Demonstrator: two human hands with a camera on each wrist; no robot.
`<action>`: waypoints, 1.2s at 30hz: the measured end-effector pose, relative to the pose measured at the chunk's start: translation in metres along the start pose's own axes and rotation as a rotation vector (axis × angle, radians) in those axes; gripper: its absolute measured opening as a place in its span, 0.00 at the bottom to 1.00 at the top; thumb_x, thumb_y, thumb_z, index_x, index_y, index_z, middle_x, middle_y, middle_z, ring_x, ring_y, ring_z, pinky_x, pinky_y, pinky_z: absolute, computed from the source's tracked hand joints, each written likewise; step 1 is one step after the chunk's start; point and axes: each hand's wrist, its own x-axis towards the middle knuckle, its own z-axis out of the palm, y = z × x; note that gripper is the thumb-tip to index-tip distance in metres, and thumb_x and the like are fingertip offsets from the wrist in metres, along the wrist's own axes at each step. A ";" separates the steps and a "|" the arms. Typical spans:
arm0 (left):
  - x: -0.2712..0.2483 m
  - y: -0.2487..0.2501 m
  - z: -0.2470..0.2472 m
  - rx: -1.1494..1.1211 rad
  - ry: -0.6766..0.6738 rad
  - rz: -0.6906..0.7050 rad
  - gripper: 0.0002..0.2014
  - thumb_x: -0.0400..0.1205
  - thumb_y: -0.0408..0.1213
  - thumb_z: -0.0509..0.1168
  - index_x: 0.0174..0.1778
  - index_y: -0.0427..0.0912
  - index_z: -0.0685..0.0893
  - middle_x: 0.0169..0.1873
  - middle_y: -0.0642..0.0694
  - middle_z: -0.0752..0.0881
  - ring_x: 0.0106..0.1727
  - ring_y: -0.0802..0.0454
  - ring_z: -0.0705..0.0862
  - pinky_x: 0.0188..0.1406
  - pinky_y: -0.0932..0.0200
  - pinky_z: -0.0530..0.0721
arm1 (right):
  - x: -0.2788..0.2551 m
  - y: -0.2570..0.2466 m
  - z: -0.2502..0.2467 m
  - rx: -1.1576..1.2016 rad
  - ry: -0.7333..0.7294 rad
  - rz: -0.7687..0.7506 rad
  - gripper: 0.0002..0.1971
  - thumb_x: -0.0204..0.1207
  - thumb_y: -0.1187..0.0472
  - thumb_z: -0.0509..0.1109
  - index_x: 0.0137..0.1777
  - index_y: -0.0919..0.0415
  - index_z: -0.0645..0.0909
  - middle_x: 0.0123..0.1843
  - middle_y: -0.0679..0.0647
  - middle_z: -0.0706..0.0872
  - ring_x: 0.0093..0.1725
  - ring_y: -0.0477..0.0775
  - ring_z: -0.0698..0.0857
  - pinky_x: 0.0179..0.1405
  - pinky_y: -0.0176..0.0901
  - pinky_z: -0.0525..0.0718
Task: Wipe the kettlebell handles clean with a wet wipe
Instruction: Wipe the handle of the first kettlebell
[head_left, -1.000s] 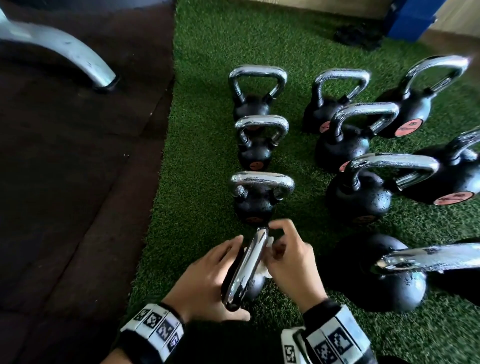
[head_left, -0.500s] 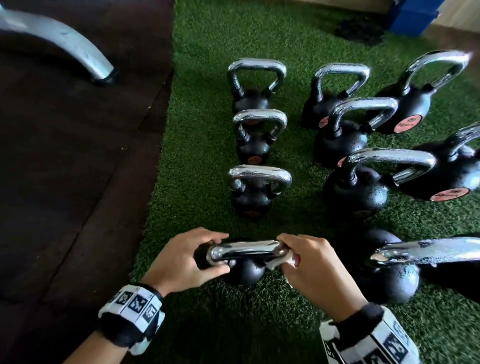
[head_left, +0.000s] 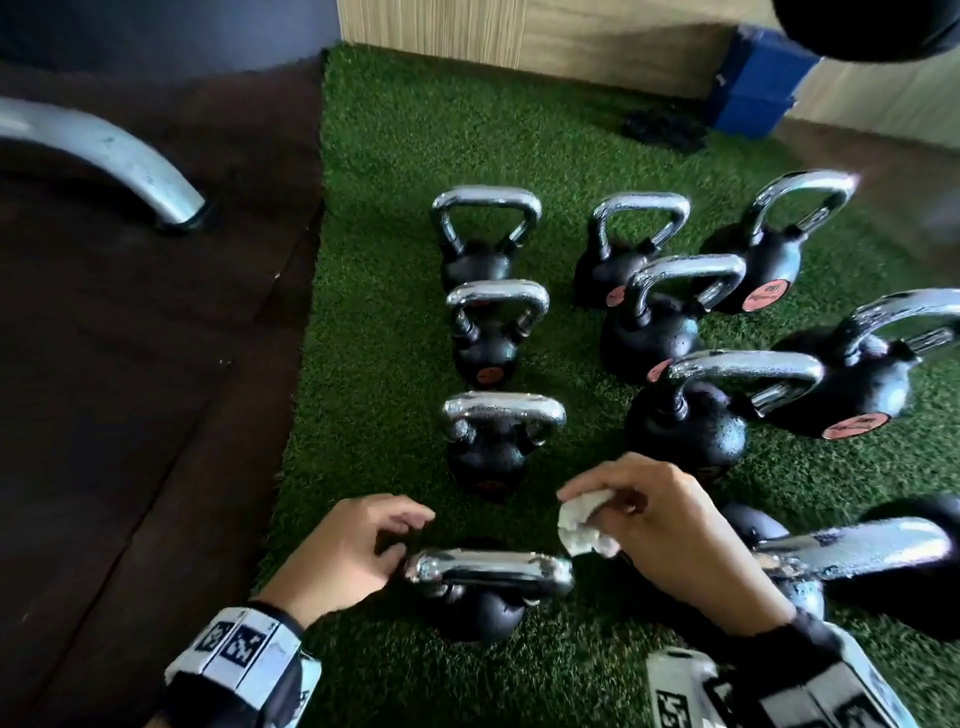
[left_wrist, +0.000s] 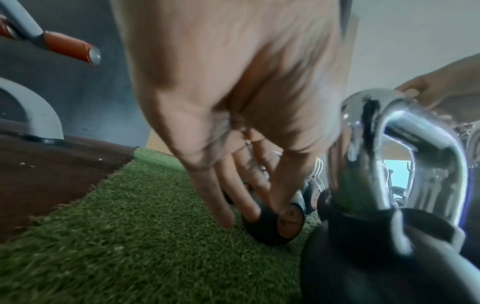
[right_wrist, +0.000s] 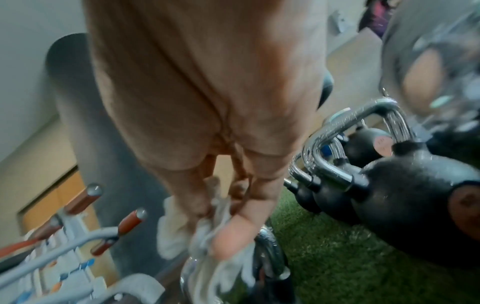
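1. Head view: the nearest kettlebell stands upright on the green turf, with its chrome handle between the hands. The left hand hovers loose and empty at one end; the right hand pinches the wet wipe just above the other.
2. Left wrist view: relaxed fingers, beside the handle.
3. Right wrist view: the wipe sits bunched under the thumb. This handle looks finished; the next in the row calls for a reach forward.
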 end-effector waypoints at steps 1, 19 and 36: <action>0.009 0.000 -0.001 -0.015 0.036 -0.041 0.26 0.79 0.29 0.75 0.62 0.69 0.84 0.56 0.66 0.89 0.58 0.71 0.87 0.61 0.63 0.87 | 0.009 -0.005 -0.001 0.043 0.044 0.024 0.20 0.70 0.67 0.77 0.46 0.35 0.91 0.44 0.42 0.88 0.42 0.40 0.87 0.42 0.34 0.84; 0.135 0.005 0.022 -0.301 0.091 0.051 0.32 0.58 0.56 0.89 0.56 0.75 0.84 0.52 0.88 0.82 0.59 0.88 0.79 0.55 0.89 0.70 | 0.102 -0.048 0.026 -0.144 0.220 -0.088 0.16 0.69 0.61 0.81 0.57 0.49 0.91 0.47 0.41 0.93 0.40 0.32 0.84 0.48 0.20 0.79; 0.137 0.000 0.024 -0.284 0.128 0.133 0.37 0.59 0.67 0.86 0.66 0.74 0.84 0.59 0.77 0.87 0.63 0.78 0.83 0.62 0.82 0.75 | 0.102 -0.047 0.027 -0.342 0.026 -0.058 0.14 0.77 0.73 0.69 0.52 0.56 0.92 0.50 0.50 0.84 0.49 0.50 0.85 0.50 0.44 0.84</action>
